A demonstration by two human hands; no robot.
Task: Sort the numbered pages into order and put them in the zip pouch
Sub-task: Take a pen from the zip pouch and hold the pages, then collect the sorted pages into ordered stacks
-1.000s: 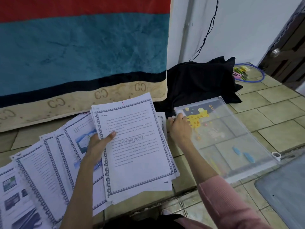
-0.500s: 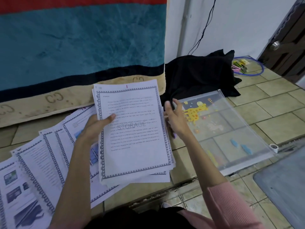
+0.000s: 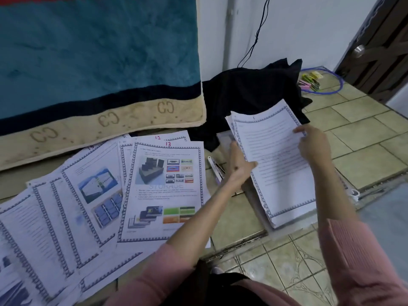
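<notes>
A person's two hands hold a stack of bordered pages [image 3: 278,164] above the tiled floor [image 3: 362,133]. The right hand [image 3: 313,144] pinches its right edge; the left hand [image 3: 239,166] supports the left edge, fingers underneath. Other numbered pages [image 3: 163,191] lie fanned out at left.

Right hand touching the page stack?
Touching. The head view shows the right hand gripping the far right edge of the page stack, fingers curled over the top sheet.
</notes>
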